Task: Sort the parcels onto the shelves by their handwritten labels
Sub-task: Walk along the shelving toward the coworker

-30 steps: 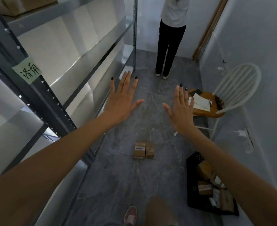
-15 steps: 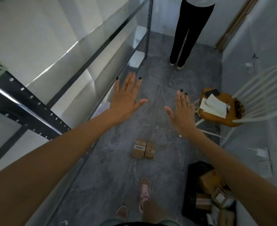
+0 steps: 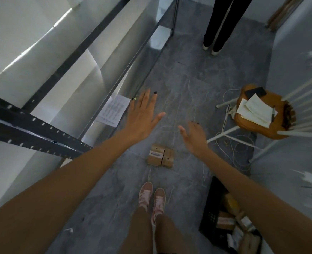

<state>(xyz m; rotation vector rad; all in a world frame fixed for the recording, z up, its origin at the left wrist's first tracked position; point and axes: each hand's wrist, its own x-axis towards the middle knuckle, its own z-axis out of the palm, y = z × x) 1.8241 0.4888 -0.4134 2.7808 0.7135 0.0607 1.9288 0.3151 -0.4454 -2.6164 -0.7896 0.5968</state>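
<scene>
Two small cardboard parcels lie side by side on the grey floor just ahead of my feet; the left one carries a white label. My left hand is stretched out above and to the left of them, fingers spread, holding nothing. My right hand hangs to their upper right, palm down, fingers apart, also empty. A black crate at the lower right holds several more parcels. The metal shelving runs along the left side, its shelves bare in view.
A printed sheet lies on the lowest shelf. A white chair with a wooden seat holds papers, a phone and a pen at the right, with cables on the floor under it. Another person's legs stand at the aisle's far end.
The view has tilted downward, so my feet and more of the floor show. Both hands have dropped lower toward the two parcels, the right hand curling down slightly.
</scene>
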